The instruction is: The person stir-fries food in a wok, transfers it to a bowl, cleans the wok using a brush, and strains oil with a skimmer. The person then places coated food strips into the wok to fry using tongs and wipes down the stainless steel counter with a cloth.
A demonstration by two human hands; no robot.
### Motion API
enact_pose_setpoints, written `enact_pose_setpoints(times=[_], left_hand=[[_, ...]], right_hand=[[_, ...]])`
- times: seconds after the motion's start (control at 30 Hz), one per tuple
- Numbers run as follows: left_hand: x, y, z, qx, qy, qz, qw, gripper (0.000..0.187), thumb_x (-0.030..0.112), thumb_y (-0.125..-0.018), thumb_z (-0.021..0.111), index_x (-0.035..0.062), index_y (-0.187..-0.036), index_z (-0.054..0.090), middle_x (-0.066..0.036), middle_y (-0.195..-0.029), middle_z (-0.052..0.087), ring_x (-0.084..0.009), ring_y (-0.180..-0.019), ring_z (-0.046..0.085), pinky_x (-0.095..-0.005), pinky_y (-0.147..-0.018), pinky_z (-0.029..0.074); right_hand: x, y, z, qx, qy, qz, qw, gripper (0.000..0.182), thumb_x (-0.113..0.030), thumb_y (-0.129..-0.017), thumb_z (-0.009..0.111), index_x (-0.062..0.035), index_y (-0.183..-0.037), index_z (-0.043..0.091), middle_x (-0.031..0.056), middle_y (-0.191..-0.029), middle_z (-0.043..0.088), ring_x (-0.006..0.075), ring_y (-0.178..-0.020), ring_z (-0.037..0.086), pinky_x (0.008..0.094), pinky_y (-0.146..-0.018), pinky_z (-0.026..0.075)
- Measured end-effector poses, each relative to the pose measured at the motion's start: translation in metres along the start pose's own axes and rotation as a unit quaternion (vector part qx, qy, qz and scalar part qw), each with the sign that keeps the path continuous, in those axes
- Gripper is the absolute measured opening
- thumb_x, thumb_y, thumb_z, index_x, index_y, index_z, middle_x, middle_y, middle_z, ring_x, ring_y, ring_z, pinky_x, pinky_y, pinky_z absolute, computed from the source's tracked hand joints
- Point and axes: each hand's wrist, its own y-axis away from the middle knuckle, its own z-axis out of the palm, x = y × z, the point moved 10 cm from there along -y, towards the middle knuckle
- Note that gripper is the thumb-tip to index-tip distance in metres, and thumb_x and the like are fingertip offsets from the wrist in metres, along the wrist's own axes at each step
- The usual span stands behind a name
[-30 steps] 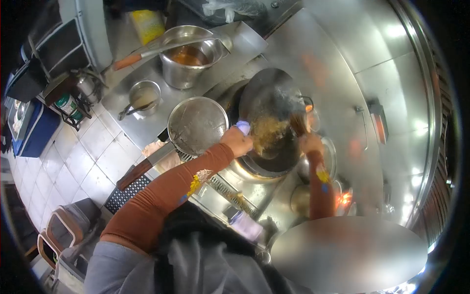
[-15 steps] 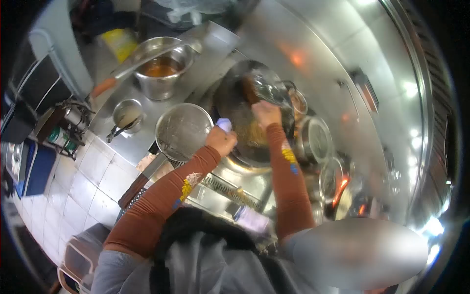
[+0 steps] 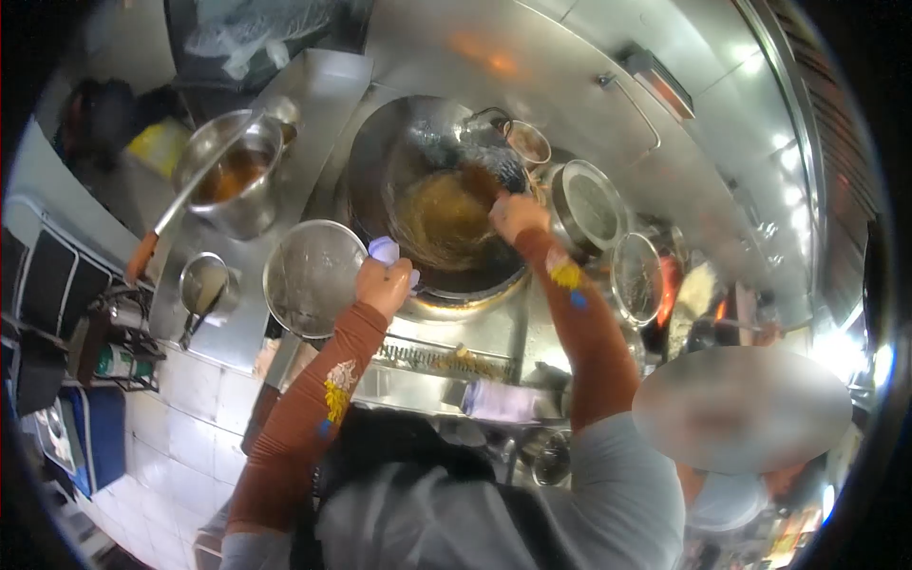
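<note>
A large dark wok sits on the burner with swirling cloudy, yellowish liquid in it. My right hand is closed round a brown wok brush, its end over the liquid; motion blurs its outline. At the wok's near left rim, my left hand clenches a pale purple cloth. Whether the cloth wraps a handle there is hidden by the fingers. Just left of that hand is a round mesh strainer.
To the left stand a steel pot of brown liquid, a long wooden-handled ladle across it, and a small saucepan. Lidded pans line the right side, near glowing orange heat. Another person is at the lower right.
My view has shifted, so the counter things appear further left and lower. The brush has moved toward the wok's right side, and more liquid shows. Both hands keep their hold.
</note>
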Motion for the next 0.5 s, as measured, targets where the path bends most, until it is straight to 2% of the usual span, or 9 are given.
enact_pose_setpoints(times=[0.03,0.07,0.1,0.17,0.27,0.33,0.4,0.43,0.5], left_hand=[[0.003,0.005,0.001,-0.009,0.017,-0.02,1.0,0.026,0.02,-0.079,0.058,-0.0012,-0.063,0.056,-0.01,-0.055,0.057,-0.02,-0.05,0.06,-0.037,-0.048,0.047],[0.007,0.007,0.001,-0.018,0.03,-0.035,0.999,0.026,0.019,-0.079,0.058,-0.0007,-0.063,0.056,-0.008,-0.055,0.057,-0.0183,-0.048,0.058,-0.0361,-0.047,0.046],[0.006,0.002,-0.003,-0.016,-0.042,-0.024,0.999,0.02,0.017,-0.08,0.059,0.0012,-0.067,0.057,-0.004,-0.059,0.055,-0.0146,-0.051,0.056,-0.0337,-0.045,0.044],[0.02,0.014,0.001,0.016,0.01,-0.027,0.999,0.016,0.016,-0.08,0.058,0.0032,-0.069,0.057,-0.004,-0.059,0.054,-0.0143,-0.052,0.054,-0.0329,-0.043,0.042],[0.016,0.019,0.001,0.01,0.03,-0.076,0.997,0.014,0.016,-0.08,0.057,0.004,-0.071,0.057,-0.005,-0.061,0.055,-0.0154,-0.051,0.054,-0.0331,-0.042,0.042],[0.016,0.02,0.009,0.003,0.046,-0.094,0.995,0.012,0.016,-0.08,0.056,0.0044,-0.077,0.057,-0.006,-0.065,0.056,-0.0165,-0.052,0.054,-0.0329,-0.041,0.042],[0.004,0.014,0.002,0.007,0.032,-0.083,0.996,0.011,0.015,-0.08,0.056,0.0048,-0.084,0.058,-0.007,-0.071,0.058,-0.0176,-0.053,0.055,-0.0324,-0.041,0.042],[0.007,0.01,0.002,-0.027,-0.031,-0.079,0.996,0.014,0.015,-0.079,0.056,0.005,-0.089,0.058,-0.008,-0.076,0.06,-0.0183,-0.056,0.057,-0.0318,-0.042,0.043],[0.016,0.013,0.003,0.01,0.013,-0.072,0.997,0.012,0.016,-0.08,0.056,0.0042,-0.082,0.058,-0.008,-0.071,0.059,-0.0178,-0.053,0.056,-0.0313,-0.041,0.042]], right_hand=[[-0.016,0.004,0.03,0.057,0.003,-0.089,0.994,0.037,-0.038,-0.088,0.055,-0.015,-0.117,0.064,0.016,-0.096,0.069,0.0353,-0.097,0.066,0.048,-0.085,0.052],[-0.028,0.047,-0.005,0.068,-0.021,-0.08,0.994,0.035,-0.036,-0.088,0.054,-0.0158,-0.114,0.065,0.0152,-0.094,0.069,0.0347,-0.094,0.066,0.0479,-0.085,0.052],[-0.006,0.029,0.009,0.073,-0.047,-0.049,0.995,0.034,-0.035,-0.088,0.054,-0.016,-0.114,0.064,0.0159,-0.094,0.069,0.0349,-0.094,0.066,0.0478,-0.084,0.052],[0.02,-0.005,-0.002,0.094,-0.105,0.039,0.989,0.032,-0.034,-0.088,0.054,-0.0166,-0.113,0.064,0.0171,-0.095,0.069,0.035,-0.092,0.066,0.047,-0.083,0.053],[-0.033,-0.036,-0.021,0.109,-0.281,-0.041,0.953,0.034,-0.038,-0.087,0.057,-0.014,-0.108,0.067,0.0154,-0.103,0.069,0.0402,-0.095,0.064,0.0446,-0.087,0.051],[-0.085,-0.003,-0.045,0.158,-0.372,-0.117,0.907,0.039,-0.042,-0.084,0.06,-0.0119,-0.107,0.068,0.0183,-0.11,0.067,0.0406,-0.1,0.063,0.0438,-0.089,0.051],[-0.118,0.026,-0.043,0.125,-0.365,-0.133,0.913,0.042,-0.042,-0.082,0.062,-0.0095,-0.107,0.069,0.0218,-0.111,0.065,0.0388,-0.104,0.062,0.0445,-0.091,0.05],[-0.115,0.02,-0.057,0.125,-0.353,-0.14,0.916,0.041,-0.041,-0.082,0.062,-0.0086,-0.107,0.069,0.0218,-0.111,0.065,0.0384,-0.105,0.062,0.0445,-0.09,0.05],[-0.098,0.017,-0.063,0.108,-0.333,-0.152,0.924,0.041,-0.04,-0.083,0.062,-0.0067,-0.106,0.069,0.0217,-0.112,0.065,0.0375,-0.105,0.062,0.0445,-0.089,0.05]])
